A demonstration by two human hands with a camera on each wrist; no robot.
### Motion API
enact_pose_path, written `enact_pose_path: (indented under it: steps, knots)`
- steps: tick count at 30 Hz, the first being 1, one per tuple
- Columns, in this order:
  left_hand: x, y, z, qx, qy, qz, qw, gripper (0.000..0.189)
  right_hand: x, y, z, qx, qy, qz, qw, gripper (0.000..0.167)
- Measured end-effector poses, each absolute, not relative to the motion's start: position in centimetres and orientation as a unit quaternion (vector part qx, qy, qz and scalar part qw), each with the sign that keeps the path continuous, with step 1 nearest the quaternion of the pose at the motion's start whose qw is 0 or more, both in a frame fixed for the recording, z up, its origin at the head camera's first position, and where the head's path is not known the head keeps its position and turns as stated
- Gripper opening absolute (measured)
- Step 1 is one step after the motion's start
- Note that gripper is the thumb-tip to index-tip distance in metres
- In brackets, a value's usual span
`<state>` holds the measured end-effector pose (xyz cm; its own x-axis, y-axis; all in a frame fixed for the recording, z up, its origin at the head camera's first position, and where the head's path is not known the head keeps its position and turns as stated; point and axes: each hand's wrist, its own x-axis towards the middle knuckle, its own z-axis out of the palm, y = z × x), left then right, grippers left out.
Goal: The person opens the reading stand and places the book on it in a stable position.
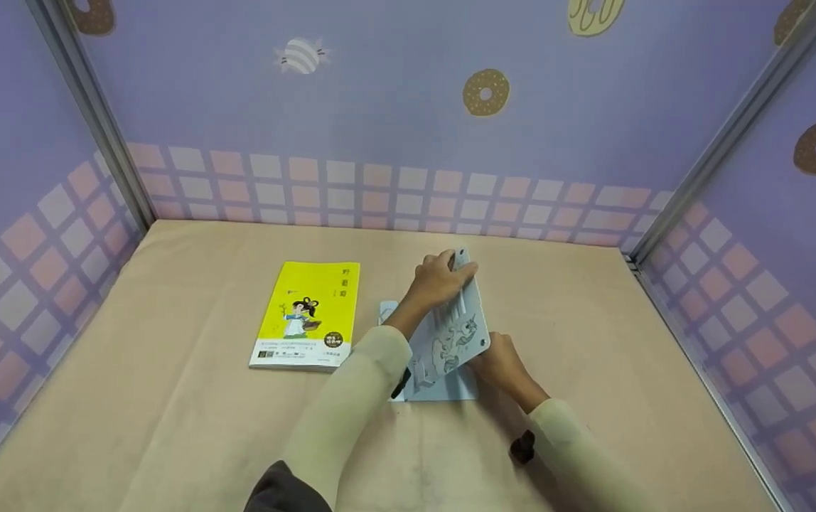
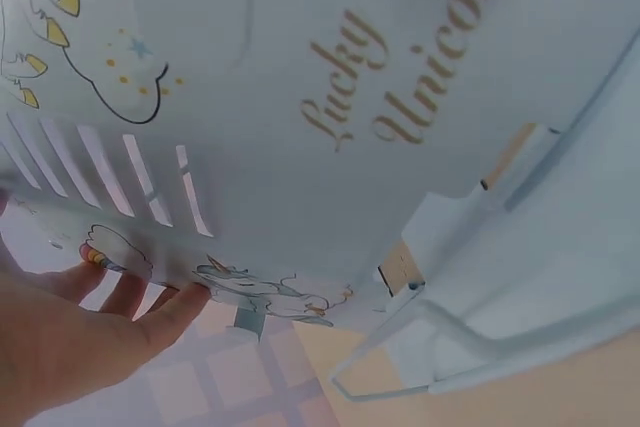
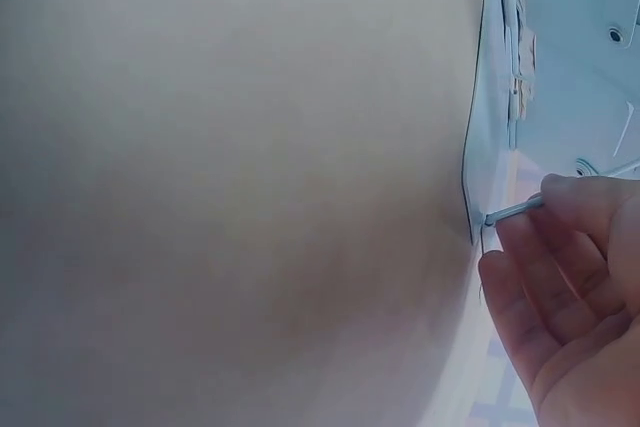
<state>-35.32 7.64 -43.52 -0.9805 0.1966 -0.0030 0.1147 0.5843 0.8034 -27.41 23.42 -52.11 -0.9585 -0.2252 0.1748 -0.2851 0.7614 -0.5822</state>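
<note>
Around the pale-blue, unicorn-printed, thin-panelled stand (image 1: 451,348), open peach cloth tabletop (image 1: 571,299) gives passage at 2 to 3 o'clock. The yellow-and-white rectangular paperback (image 1: 315,309) narrows 9 o'clock; the cream-sleeved left forearm (image 1: 347,398) bars 7, the cream-sleeved right forearm (image 1: 578,448) 5.

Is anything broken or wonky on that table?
Nothing looks broken or spilled. The pale blue, unicorn-printed flat panel is slanted above its pale blue base, which looks wonky, but the left hand grips its upper edge while the right hand pinches a thin, pale wire bar. The yellow-and-white paper book lies flat.
</note>
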Motion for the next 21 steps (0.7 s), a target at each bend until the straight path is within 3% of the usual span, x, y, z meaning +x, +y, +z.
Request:
enact_pose_path:
  steps: [11,21]
  knots:
    - [-35.5,7.5,-43.7,0.096,0.888,0.446,0.053,0.076,-27.5,23.4,-51.9,0.164,-0.931,0.319,0.071,0.024]
    - [-36.2,5.6,-45.3,0.106,0.896,0.427,0.062,0.061,-26.2,23.5,-52.0,0.133,-0.924,0.354,0.055,0.025]
